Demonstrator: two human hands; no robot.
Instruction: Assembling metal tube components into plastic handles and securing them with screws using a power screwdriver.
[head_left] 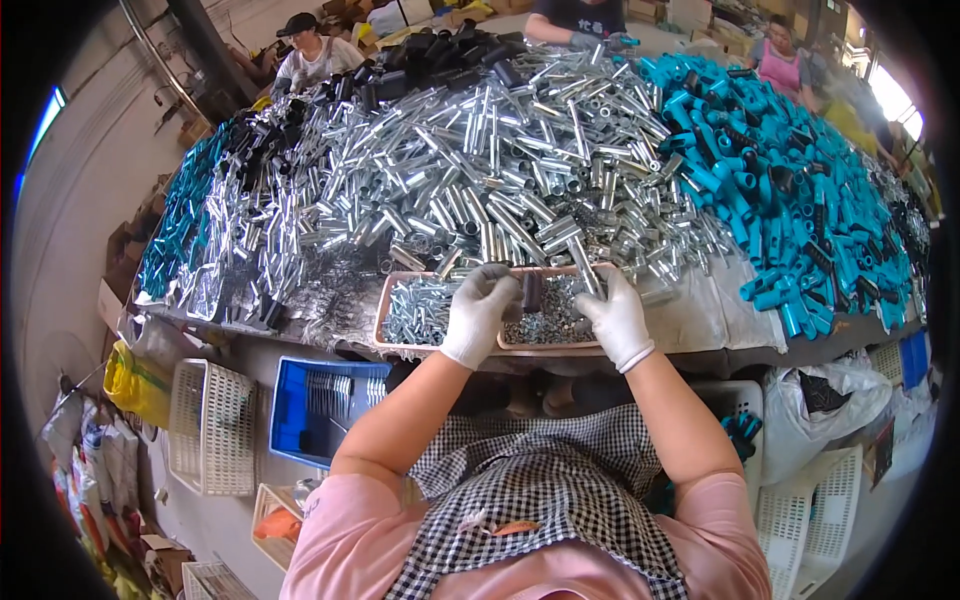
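Note:
My left hand (480,312), in a white glove, is closed with its fingertips at a short black cylindrical piece (532,293), which it appears to grip. My right hand (616,318), also gloved in white, is closed around the lower end of a silver metal tube (580,256) that tilts up and away. Both hands are above two shallow pink trays at the table's near edge. Long silver screws or pins fill the left tray (378,330); small metal parts lie in the right tray (545,348), partly hidden by my hands.
A large heap of silver tubes (480,150) covers the table, with black parts (430,60) behind and teal pieces (790,200) at right. Below stand a blue bin (282,410), white crates (205,430) and a plastic bag (815,420). Several people work around the far side.

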